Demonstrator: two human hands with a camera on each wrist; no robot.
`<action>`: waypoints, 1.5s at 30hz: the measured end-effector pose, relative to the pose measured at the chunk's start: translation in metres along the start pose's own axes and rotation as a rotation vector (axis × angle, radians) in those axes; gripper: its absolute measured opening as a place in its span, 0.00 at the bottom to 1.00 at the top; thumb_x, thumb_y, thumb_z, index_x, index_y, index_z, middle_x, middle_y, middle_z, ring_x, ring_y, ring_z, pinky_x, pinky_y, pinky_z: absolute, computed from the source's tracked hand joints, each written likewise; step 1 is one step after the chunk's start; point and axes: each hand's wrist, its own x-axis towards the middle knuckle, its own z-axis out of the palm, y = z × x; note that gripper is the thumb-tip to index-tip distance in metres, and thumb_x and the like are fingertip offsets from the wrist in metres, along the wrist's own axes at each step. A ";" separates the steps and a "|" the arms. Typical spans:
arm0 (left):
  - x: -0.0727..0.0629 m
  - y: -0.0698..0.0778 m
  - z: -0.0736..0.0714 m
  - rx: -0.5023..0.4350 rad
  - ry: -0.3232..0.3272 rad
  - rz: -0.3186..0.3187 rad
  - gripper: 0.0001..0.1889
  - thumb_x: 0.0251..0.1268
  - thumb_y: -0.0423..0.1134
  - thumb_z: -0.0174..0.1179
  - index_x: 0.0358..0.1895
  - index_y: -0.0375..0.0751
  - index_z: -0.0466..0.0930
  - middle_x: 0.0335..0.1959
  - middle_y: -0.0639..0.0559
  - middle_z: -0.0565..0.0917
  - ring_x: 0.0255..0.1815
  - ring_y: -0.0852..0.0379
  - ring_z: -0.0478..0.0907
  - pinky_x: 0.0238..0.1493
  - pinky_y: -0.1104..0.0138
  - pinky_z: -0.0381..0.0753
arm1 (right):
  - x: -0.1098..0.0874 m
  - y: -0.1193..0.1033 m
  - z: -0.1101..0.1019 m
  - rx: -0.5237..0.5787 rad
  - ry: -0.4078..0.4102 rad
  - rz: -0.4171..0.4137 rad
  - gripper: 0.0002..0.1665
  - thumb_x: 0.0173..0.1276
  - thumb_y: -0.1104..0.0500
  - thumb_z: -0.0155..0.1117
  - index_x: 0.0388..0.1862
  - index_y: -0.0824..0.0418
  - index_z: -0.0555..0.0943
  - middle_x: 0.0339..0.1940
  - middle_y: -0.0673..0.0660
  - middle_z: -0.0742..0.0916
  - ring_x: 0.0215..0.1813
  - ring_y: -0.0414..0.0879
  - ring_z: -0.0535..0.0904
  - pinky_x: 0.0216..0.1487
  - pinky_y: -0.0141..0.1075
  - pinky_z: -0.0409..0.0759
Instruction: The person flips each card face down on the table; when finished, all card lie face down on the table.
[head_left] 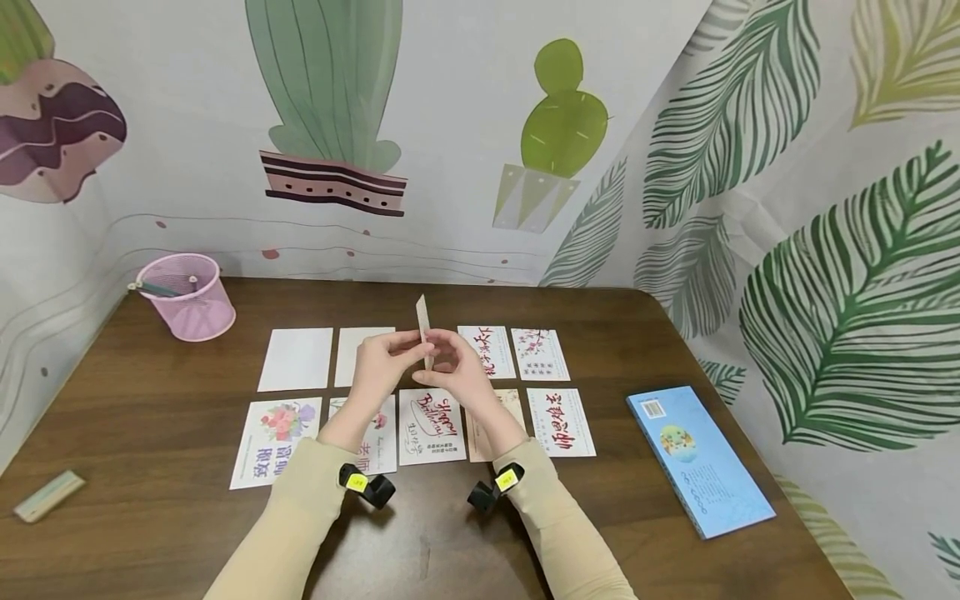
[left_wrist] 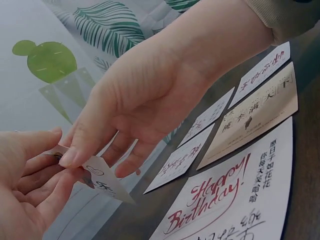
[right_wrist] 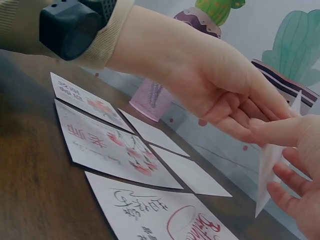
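Both hands meet over the middle of the rows of cards, pinching one upright card [head_left: 423, 315] between thumbs and fingers. My left hand [head_left: 381, 362] grips its left side and my right hand [head_left: 463, 373] the right side. Black print shows on the face of this card [left_wrist: 104, 184] in the left wrist view; its other face looks pale in the right wrist view. Below the hands lies a "Happy Birthday" card [head_left: 432, 427] with red lettering. Left of the hands are two blank-looking white cards [head_left: 296, 359], the nearer one partly hidden by my left hand.
Several printed cards, including a floral one [head_left: 276, 442] and a red-lettered one [head_left: 561, 423], lie in two rows. A pink mesh pen cup [head_left: 193, 302] stands back left, an eraser-like block [head_left: 49, 497] front left. A blue book [head_left: 699, 462] lies on the right.
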 end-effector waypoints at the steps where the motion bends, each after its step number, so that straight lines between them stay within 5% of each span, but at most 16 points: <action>1: 0.000 0.000 0.000 0.005 0.005 -0.002 0.22 0.61 0.44 0.68 0.54 0.32 0.83 0.48 0.39 0.86 0.52 0.44 0.84 0.51 0.56 0.84 | 0.000 0.000 -0.001 -0.002 -0.009 -0.001 0.37 0.58 0.71 0.70 0.67 0.71 0.68 0.61 0.70 0.77 0.60 0.65 0.73 0.62 0.58 0.74; 9: -0.001 0.001 0.000 -0.100 0.014 -0.016 0.18 0.65 0.38 0.64 0.52 0.27 0.82 0.45 0.34 0.86 0.43 0.47 0.87 0.42 0.68 0.86 | 0.003 0.005 -0.008 -0.023 -0.001 0.020 0.33 0.62 0.70 0.68 0.66 0.72 0.69 0.60 0.71 0.78 0.61 0.66 0.73 0.61 0.49 0.77; 17: 0.001 -0.003 -0.001 -0.075 0.049 -0.087 0.17 0.67 0.35 0.61 0.52 0.25 0.81 0.45 0.32 0.86 0.40 0.47 0.88 0.43 0.69 0.86 | 0.012 0.023 -0.021 -0.001 0.236 0.066 0.22 0.64 0.69 0.65 0.56 0.75 0.76 0.53 0.72 0.82 0.54 0.62 0.78 0.46 0.24 0.77; 21: 0.002 -0.006 -0.001 -0.055 0.033 -0.138 0.17 0.69 0.36 0.60 0.54 0.27 0.80 0.48 0.32 0.85 0.44 0.45 0.87 0.49 0.64 0.85 | 0.020 0.044 -0.030 0.008 0.318 0.119 0.22 0.65 0.67 0.66 0.58 0.71 0.77 0.54 0.70 0.83 0.54 0.58 0.79 0.46 0.25 0.76; 26: 0.003 -0.012 -0.001 -0.044 0.018 -0.171 0.18 0.70 0.37 0.59 0.56 0.27 0.79 0.51 0.32 0.84 0.46 0.43 0.86 0.53 0.60 0.84 | 0.025 0.053 -0.033 0.014 0.311 0.175 0.21 0.67 0.64 0.65 0.59 0.68 0.78 0.52 0.66 0.84 0.48 0.45 0.80 0.52 0.33 0.82; 30: 0.004 -0.018 -0.003 -0.036 0.008 -0.189 0.20 0.71 0.38 0.58 0.59 0.28 0.77 0.54 0.32 0.82 0.49 0.41 0.84 0.56 0.57 0.82 | 0.032 0.057 -0.031 -0.009 0.308 0.199 0.17 0.66 0.66 0.65 0.54 0.68 0.80 0.45 0.62 0.85 0.38 0.37 0.80 0.46 0.35 0.85; 45: 0.006 -0.031 -0.004 0.028 -0.030 -0.218 0.25 0.71 0.36 0.55 0.68 0.29 0.68 0.62 0.33 0.77 0.65 0.40 0.74 0.66 0.53 0.74 | 0.048 0.063 -0.033 -0.071 0.298 0.363 0.16 0.64 0.68 0.67 0.50 0.69 0.81 0.39 0.58 0.85 0.32 0.39 0.79 0.35 0.28 0.83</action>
